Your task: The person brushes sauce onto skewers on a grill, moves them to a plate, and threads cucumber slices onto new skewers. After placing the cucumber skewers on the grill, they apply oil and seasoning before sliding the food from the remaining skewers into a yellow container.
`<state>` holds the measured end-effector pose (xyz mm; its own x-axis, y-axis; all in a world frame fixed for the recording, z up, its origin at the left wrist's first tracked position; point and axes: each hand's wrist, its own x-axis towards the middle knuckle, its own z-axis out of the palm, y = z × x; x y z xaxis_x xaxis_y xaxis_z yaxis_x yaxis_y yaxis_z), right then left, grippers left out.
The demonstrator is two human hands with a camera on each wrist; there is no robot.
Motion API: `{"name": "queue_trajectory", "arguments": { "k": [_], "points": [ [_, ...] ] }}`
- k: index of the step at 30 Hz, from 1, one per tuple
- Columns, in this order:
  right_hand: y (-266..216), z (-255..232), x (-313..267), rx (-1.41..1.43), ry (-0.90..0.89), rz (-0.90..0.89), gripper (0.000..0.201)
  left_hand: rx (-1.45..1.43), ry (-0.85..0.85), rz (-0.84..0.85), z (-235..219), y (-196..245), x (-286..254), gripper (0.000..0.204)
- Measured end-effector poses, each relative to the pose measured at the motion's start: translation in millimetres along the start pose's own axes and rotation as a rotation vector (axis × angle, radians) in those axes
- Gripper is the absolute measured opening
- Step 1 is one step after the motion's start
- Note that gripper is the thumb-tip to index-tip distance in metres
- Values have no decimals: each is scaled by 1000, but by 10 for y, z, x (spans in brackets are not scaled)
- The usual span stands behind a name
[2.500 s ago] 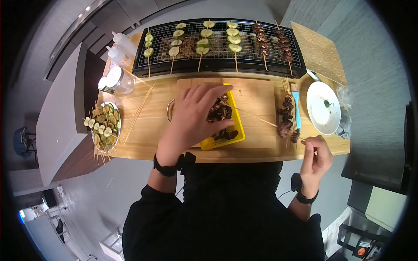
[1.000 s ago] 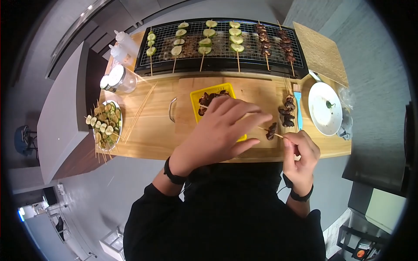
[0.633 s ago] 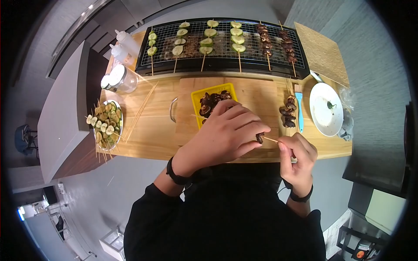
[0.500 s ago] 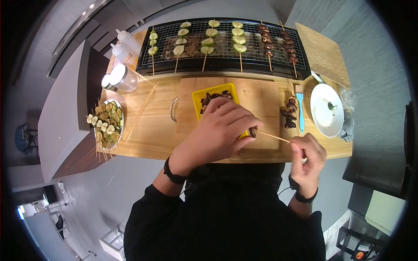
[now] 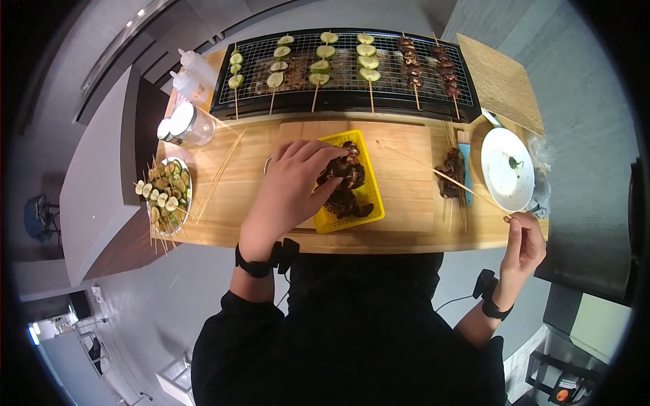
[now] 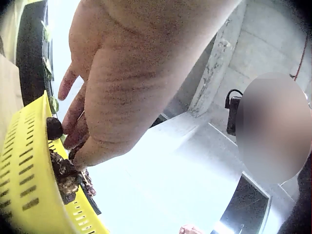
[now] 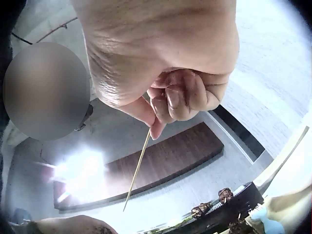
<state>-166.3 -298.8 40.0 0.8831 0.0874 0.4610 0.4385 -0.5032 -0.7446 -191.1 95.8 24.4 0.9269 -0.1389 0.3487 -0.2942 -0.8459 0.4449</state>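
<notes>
Over the yellow basket (image 5: 372, 183) on the cutting board, my left hand (image 5: 288, 186) reaches in with thumb and fingers spread apart. Its fingertips are right at the dark brown pieces (image 5: 349, 203), which look like mushrooms, heaped in the basket. The left wrist view shows those fingers (image 6: 73, 124) just inside the basket wall (image 6: 24, 161). My right hand (image 5: 525, 247) pinches one end of a bamboo skewer (image 5: 477, 195) between thumb and index finger. The skewer slants up to the left across the board; it looks bare in the right wrist view too (image 7: 138, 168).
Skewers of dark pieces (image 5: 452, 162) lie beside a blue brush (image 5: 464, 139) and a white pan (image 5: 497, 186). A grill (image 5: 291, 108) with loaded skewers spans the back. Jars (image 5: 196, 128), squeeze bottles (image 5: 186, 86), loose skewers (image 5: 218, 176) and a plate of vegetable skewers (image 5: 162, 193) stand left.
My left hand has moved left to the basket. My right hand has drawn the skewer away to the right, and the dark piece that was on it no longer shows there.
</notes>
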Motion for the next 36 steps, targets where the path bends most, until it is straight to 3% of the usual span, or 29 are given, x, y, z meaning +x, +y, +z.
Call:
{"name": "queue_trajectory", "arguments": {
  "k": [7, 11, 14, 18, 25, 28, 32, 36],
  "points": [
    [-1, 26, 60, -74, 141, 68, 10, 10, 5, -8, -58, 100, 31, 41],
    [48, -39, 34, -106, 106, 188, 11, -6, 20, 34, -30, 131, 59, 36],
    [235, -33, -63, -112, 88, 148, 11, -19, 31, 51, -14, 201, 94, 35],
    [410, -32, -224, -145, 112, 326, 13, -42, 41, 87, 24, 263, 143, 33],
    [754, 209, -432, -159, 262, 278, 14, -65, 24, 120, 60, 368, 202, 30],
    [764, 312, -461, -260, 163, 342, 14, -55, 22, 136, 64, 395, 209, 30],
    [730, 396, -418, -411, 86, 240, 11, -54, 15, 131, 69, 379, 194, 29],
    [664, 354, -342, -475, -3, 274, 16, -69, -22, 124, 49, 389, 186, 33]
  ]
}}
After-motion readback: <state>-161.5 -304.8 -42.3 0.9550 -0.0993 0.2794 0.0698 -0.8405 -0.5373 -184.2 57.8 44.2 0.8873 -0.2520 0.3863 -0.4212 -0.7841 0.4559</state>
